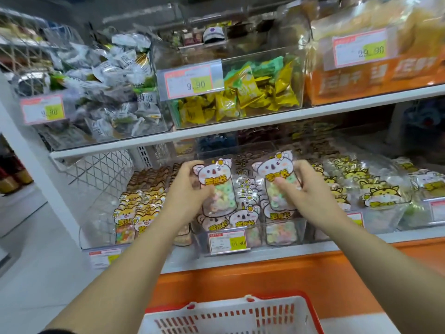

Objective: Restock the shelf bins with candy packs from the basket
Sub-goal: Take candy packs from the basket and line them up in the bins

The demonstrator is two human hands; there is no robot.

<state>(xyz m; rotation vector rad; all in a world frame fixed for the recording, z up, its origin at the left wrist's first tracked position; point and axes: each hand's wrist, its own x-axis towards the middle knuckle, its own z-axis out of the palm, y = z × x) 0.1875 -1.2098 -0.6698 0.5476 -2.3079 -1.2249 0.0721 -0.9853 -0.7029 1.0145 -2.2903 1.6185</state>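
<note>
My left hand (190,186) grips a koala-shaped candy pack (216,186) filled with pastel rings. Another pack of the same kind (277,179) is held by my right hand (303,189), thumb pressed on its front. Both packs hang upright over the clear middle bin (252,247) on the lower shelf, which holds more koala packs. The white and red basket (231,314) sits below at the bottom edge; its inside is mostly out of view.
A bin of orange cat-shaped packs (134,213) stands to the left and a bin of yellow tiger packs (361,186) to the right. The upper shelf (240,125) carries bins of wrapped sweets. An orange ledge (265,278) runs below the shelf.
</note>
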